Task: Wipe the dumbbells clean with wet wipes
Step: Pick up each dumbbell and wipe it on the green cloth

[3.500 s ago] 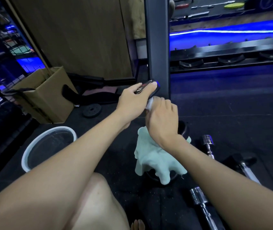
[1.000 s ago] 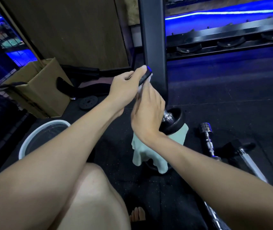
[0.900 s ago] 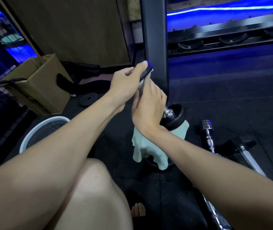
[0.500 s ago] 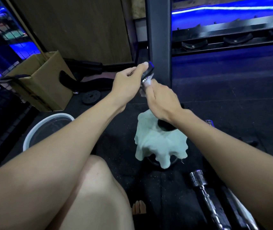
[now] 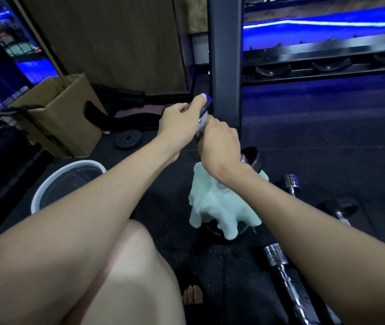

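We hold the dumbbell [image 5: 203, 113] up off the floor at about 12 o'clock from our knee, close against the dark upright post [image 5: 225, 66] just to its right. Our left hand [image 5: 182, 121] grips its upper black end, fingers curled over the top. Our right hand [image 5: 219, 146] is wrapped round the handle below with the wet wipe [image 5: 202, 124], of which only a pale edge shows between the two hands.

At 9 o'clock sits the white-rimmed basin [image 5: 46, 184]; at 10 o'clock, the cardboard box [image 5: 65, 113]. At 3 to 5 o'clock chrome bars [image 5: 280, 266] lie on the mat. The green cloth [image 5: 217, 202] drapes directly under our right wrist. Open mat stretches to 2 o'clock.

Against half a second ago, our right hand has slid lower down the handle, and the dumbbell's lower black end [image 5: 253, 158] now shows past our wrist.

The dumbbell's long axis runs from 11 o'clock at top toward 5 o'clock at the bottom, tilted, upper end away from us.
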